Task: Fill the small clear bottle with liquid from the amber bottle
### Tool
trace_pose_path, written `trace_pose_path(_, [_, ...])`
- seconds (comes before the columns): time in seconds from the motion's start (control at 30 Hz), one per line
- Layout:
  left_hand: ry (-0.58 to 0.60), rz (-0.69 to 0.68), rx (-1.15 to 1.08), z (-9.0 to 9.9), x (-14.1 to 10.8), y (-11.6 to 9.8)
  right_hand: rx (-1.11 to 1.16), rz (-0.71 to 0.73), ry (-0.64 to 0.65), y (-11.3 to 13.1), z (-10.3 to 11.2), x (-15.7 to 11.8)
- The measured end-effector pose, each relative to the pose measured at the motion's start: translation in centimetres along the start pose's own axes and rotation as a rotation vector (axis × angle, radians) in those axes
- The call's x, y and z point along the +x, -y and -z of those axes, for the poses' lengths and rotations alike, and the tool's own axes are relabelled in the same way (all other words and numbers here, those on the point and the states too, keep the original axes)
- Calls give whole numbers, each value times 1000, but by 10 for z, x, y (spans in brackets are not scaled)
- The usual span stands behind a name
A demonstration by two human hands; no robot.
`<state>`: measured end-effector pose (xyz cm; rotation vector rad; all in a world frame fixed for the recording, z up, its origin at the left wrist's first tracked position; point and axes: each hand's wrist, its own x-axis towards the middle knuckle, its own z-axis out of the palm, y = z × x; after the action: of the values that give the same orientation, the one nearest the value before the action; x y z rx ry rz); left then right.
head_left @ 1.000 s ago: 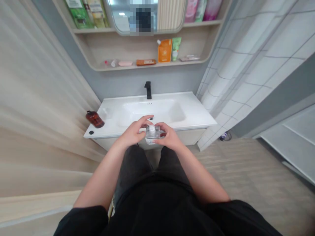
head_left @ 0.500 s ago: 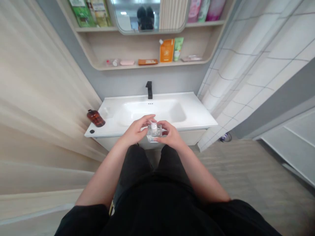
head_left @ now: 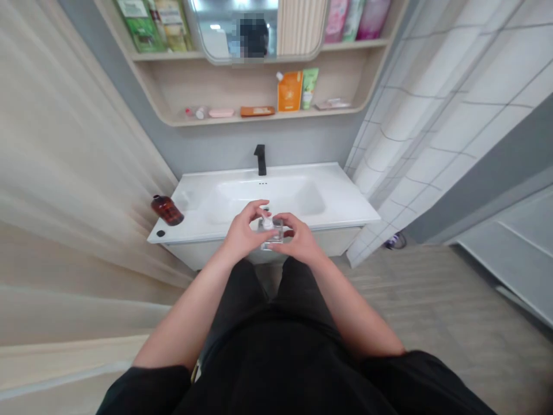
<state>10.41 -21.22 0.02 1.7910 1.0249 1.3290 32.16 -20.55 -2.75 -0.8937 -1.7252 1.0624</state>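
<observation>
A clear, square pump bottle point(head_left: 277, 227) with a white pump top point(head_left: 267, 222) is held in front of the sink's near edge. My right hand point(head_left: 301, 239) grips the bottle's body from the right, thumb on the near side. From the left, my left hand point(head_left: 242, 233) curls its fingers and thumb around the pump top. On the counter's left end, an amber bottle point(head_left: 167, 211) has an uncovered neck. A small black round piece, like a cap point(head_left: 161, 233), lies close by.
The white washbasin point(head_left: 302, 199) has a black faucet point(head_left: 261, 160) at its back. Above hangs a mirror cabinet with a shelf point(head_left: 207, 122) bearing an orange pouch point(head_left: 289, 92) and a green tube point(head_left: 309, 89). Curtains hang at left point(head_left: 86, 173) and right point(head_left: 401, 132).
My left thumb and fingers have closed in around the pump top, the thumb now crossing the bottle's near side. The right hand keeps its grip. The view has shifted slightly.
</observation>
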Motion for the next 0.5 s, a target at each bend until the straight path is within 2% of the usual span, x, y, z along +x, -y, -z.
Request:
trace_pose_path(0.07, [-55,57,-68,-6,-1,2,14,11,10,0,0,-1])
trace_pose_path(0.2, [-16,113,-160,-9,-4,8,29,11,45,-4,3,-1])
trace_pose_path(0.27, [-17,108,-148,-9,-6,9,35,-1,35,-7,2,-1])
trace_pose_path(0.4, [-118,84,-25,-12,-9,9,7,-10,-52,-9,-5,-3])
trace_pose_path(0.5, [-103,151,-45,-14,-9,10,1,-8,-65,-11,-6,-3])
